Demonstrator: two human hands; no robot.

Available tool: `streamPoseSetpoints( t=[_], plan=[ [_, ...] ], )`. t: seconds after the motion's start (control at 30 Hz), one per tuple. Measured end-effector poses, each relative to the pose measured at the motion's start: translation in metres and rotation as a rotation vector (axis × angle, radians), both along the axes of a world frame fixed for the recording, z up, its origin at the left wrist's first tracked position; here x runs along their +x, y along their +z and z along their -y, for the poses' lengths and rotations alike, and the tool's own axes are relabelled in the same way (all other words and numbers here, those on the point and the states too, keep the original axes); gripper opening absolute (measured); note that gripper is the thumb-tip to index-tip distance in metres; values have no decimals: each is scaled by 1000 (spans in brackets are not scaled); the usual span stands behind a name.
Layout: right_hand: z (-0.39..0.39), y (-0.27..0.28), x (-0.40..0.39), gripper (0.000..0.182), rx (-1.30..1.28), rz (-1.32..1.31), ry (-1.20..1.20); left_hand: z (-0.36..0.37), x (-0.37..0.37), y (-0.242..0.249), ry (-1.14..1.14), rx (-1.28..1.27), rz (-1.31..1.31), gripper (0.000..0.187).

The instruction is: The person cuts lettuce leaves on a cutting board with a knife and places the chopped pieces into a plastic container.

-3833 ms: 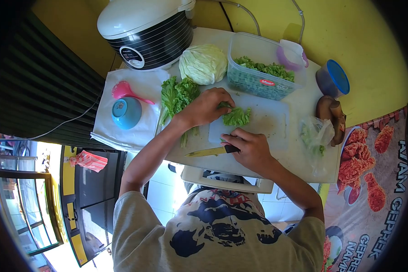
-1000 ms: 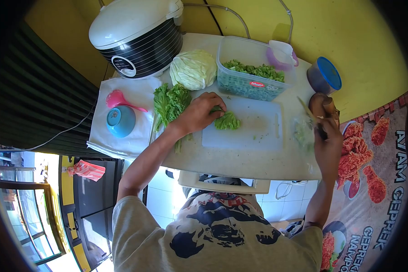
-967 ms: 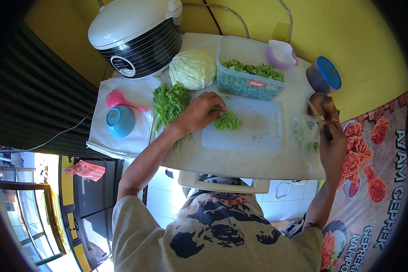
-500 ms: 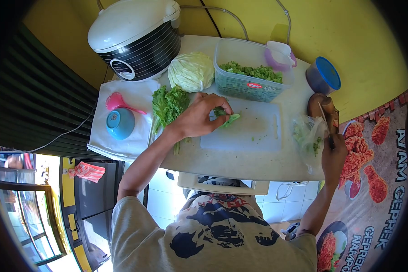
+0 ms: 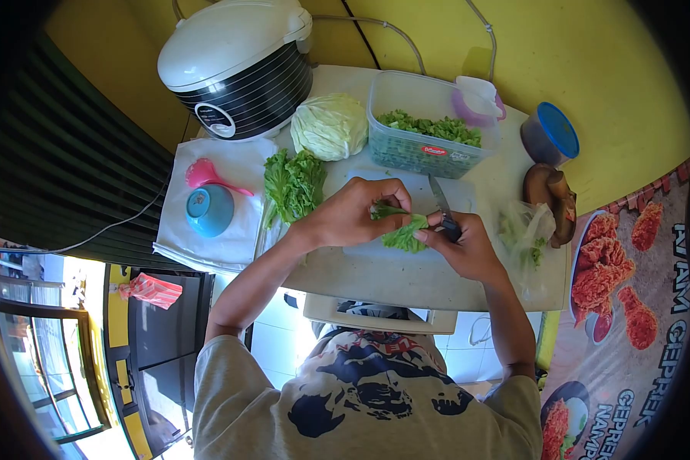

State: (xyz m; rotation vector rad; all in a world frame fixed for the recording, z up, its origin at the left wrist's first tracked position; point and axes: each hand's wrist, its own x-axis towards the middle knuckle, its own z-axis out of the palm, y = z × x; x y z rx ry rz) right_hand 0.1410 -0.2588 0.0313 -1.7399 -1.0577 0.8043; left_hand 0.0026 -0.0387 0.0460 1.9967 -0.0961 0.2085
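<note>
My left hand [image 5: 353, 213] is pinched around a green lettuce leaf [image 5: 405, 236] above the white cutting board [image 5: 415, 186]. In my right hand [image 5: 471, 251] is a small knife [image 5: 441, 201] with a dark handle, its blade pointing up and away from me. The thumb and fingertips of that hand also touch the leaf's right edge. A bunch of lettuce [image 5: 293, 185] lies left of the board, beside my left wrist. Behind the board stands a clear plastic container [image 5: 406, 161] holding cut greens.
A pale cabbage [image 5: 328, 126] and a rice cooker [image 5: 245, 88] stand at the back left. White cloth carries an upturned blue bowl [image 5: 209, 211] and a pink scoop [image 5: 203, 174]. To the right are a plastic bag [image 5: 525, 238], a brown wooden-looking object [image 5: 539, 186] and a blue-lidded tub [image 5: 550, 134].
My right hand has come left from beside the plastic bag, bringing the knife to the board and touching the leaf. My left hand still pinches the lettuce, now slightly farther right.
</note>
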Motion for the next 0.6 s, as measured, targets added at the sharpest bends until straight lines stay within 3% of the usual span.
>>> streamPoseSetpoints(
  t=[0.17,0.3,0.4,0.5,0.6],
  plan=[
    [-25,-28,8,24,-20,150,-103,-11,2,-23,219,262,-96,28],
    [-34,-31,5,22,-51,342,-179,-6,10,-53,351,462,1,32],
    [-28,-46,9,31,112,326,-200,3,8,-50,404,558,-32,33],
    [-10,-12,-7,46,49,376,-199,12,-1,-40,458,772,114,35],
    [18,-17,-13,59,27,462,-112,22,-11,-41,400,865,248,36]
  ],
)
